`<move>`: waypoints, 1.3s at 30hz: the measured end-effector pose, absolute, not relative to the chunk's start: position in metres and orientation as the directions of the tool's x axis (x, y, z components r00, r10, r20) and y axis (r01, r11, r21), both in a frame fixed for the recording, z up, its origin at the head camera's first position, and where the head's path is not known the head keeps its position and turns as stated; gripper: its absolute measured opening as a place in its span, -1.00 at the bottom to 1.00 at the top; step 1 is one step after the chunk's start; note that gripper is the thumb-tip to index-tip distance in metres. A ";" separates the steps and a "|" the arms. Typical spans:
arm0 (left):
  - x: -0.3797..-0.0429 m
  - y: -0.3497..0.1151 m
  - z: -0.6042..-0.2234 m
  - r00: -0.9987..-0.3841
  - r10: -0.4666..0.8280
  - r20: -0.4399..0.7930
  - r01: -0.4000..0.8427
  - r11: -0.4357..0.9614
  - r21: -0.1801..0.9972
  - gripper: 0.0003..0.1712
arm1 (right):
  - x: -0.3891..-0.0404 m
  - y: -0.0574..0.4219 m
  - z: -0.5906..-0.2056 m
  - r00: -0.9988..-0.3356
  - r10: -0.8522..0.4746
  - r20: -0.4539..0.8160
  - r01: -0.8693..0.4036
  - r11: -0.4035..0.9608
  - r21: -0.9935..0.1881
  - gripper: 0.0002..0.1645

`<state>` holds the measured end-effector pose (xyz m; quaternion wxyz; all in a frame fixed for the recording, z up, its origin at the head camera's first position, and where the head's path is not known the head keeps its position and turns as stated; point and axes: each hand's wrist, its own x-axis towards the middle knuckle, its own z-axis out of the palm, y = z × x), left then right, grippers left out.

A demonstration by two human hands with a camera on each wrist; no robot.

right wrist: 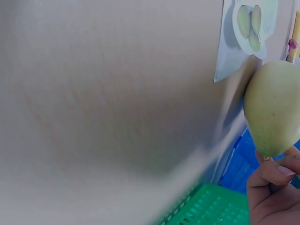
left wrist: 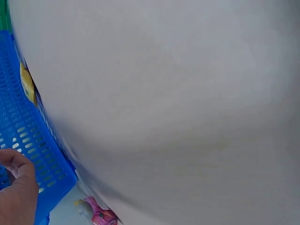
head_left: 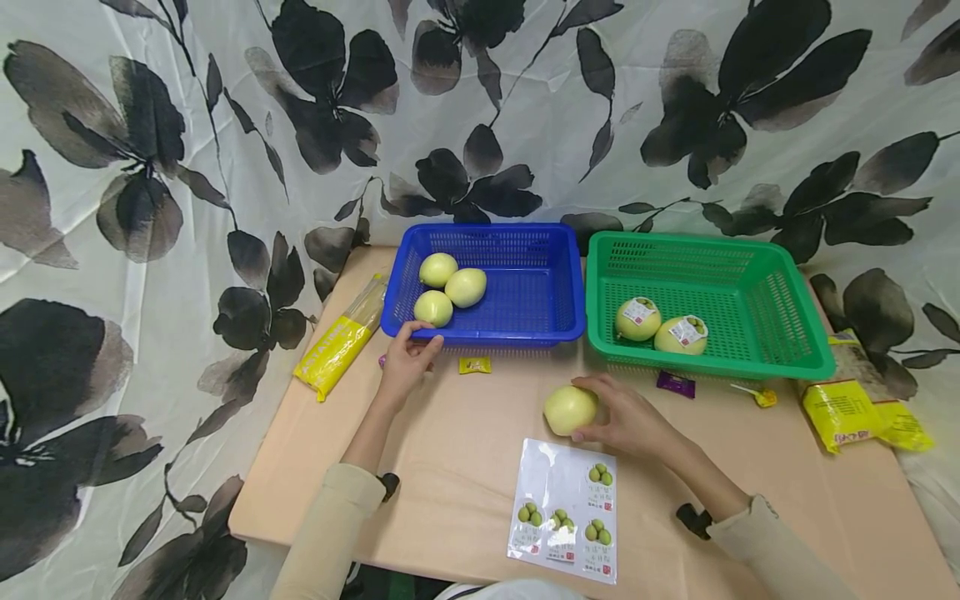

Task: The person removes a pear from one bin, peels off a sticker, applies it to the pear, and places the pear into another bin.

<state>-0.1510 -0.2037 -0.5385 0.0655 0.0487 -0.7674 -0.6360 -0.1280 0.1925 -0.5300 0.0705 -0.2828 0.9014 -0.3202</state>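
At the front left corner of the blue basket (head_left: 517,333), my left hand (head_left: 408,362) holds the rim with fingers over the edge and thumb in front. Several pale green pears (head_left: 467,287) show there, grouped in the basket's left part, without labels. My right hand (head_left: 626,417) grips another pear (head_left: 570,410) from its right side, low over the table just beyond the sticker sheet (head_left: 564,508). The right wrist view shows this pear's (right wrist: 274,108) narrow stem end against the fingertips. Two pears with white labels (head_left: 637,318) lie in the green basket (head_left: 712,362).
A yellow snack bag (head_left: 341,346) lies left of the blue basket, and more yellow bags (head_left: 855,408) at the table's right edge. In front of the baskets are a yellow packet (head_left: 475,365), a purple packet (head_left: 676,384) and a yellow lollipop (head_left: 763,397). Behind hangs a floral cloth (head_left: 570,117).
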 end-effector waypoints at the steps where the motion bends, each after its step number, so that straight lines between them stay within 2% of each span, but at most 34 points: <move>1: -0.151 -0.203 -0.539 -0.986 -0.161 0.035 0.004 0.188 0.982 -0.54 | -0.128 0.193 -0.529 -0.833 -0.551 0.055 -0.461 0.636 -0.618 0.03; 9: -0.132 -0.181 -0.541 -0.965 -0.248 0.083 0.041 0.170 0.985 -0.19 | -0.118 0.207 -0.522 -0.879 -0.467 0.097 -0.421 0.667 -0.615 0.00; 11: -0.124 -0.171 -0.541 -0.956 -0.272 0.108 0.054 0.200 0.978 -0.20 | -0.113 0.211 -0.520 -0.896 -0.433 0.102 -0.397 0.676 -0.620 -0.07; 13: -0.116 -0.159 -0.541 -0.964 -0.238 0.118 0.052 0.267 0.962 -0.32 | -0.107 0.215 -0.519 -0.909 -0.401 0.113 -0.379 0.683 -0.624 -0.19; 15: -0.110 -0.147 -0.541 -0.986 -0.136 0.092 0.040 0.346 0.937 -0.50 | -0.101 0.218 -0.520 -0.916 -0.383 0.117 -0.364 0.673 -0.643 -0.34; 17: -0.104 -0.136 -0.540 -0.999 0.034 0.030 0.042 0.423 0.905 -0.69 | -0.095 0.219 -0.524 -0.913 -0.390 0.119 -0.365 0.652 -0.665 -0.50; 19: -0.099 -0.125 -0.540 -0.976 0.215 -0.037 0.075 0.488 0.870 -0.80 | -0.088 0.220 -0.530 -0.905 -0.414 0.099 -0.363 0.628 -0.689 -0.62; 21: -0.094 -0.115 -0.541 -0.927 0.367 -0.083 0.134 0.529 0.838 -0.80 | -0.082 0.219 -0.538 -0.895 -0.441 0.066 -0.354 0.613 -0.706 -0.68; 24: -0.089 -0.101 -0.545 -0.870 0.481 -0.106 0.221 0.575 0.788 -0.68 | -0.072 0.218 -0.549 -0.888 -0.459 0.008 -0.323 0.613 -0.721 -0.67; 29: -0.085 -0.087 -0.551 -0.867 0.472 -0.157 0.243 0.677 0.694 -0.57 | -0.061 0.215 -0.560 -0.888 -0.456 -0.058 -0.284 0.645 -0.710 -0.59; 39: -0.080 -0.079 -0.553 -0.882 0.435 -0.180 0.235 0.739 0.632 -0.60 | -0.057 0.215 -0.567 -0.897 -0.438 -0.062 -0.279 0.668 -0.690 -0.62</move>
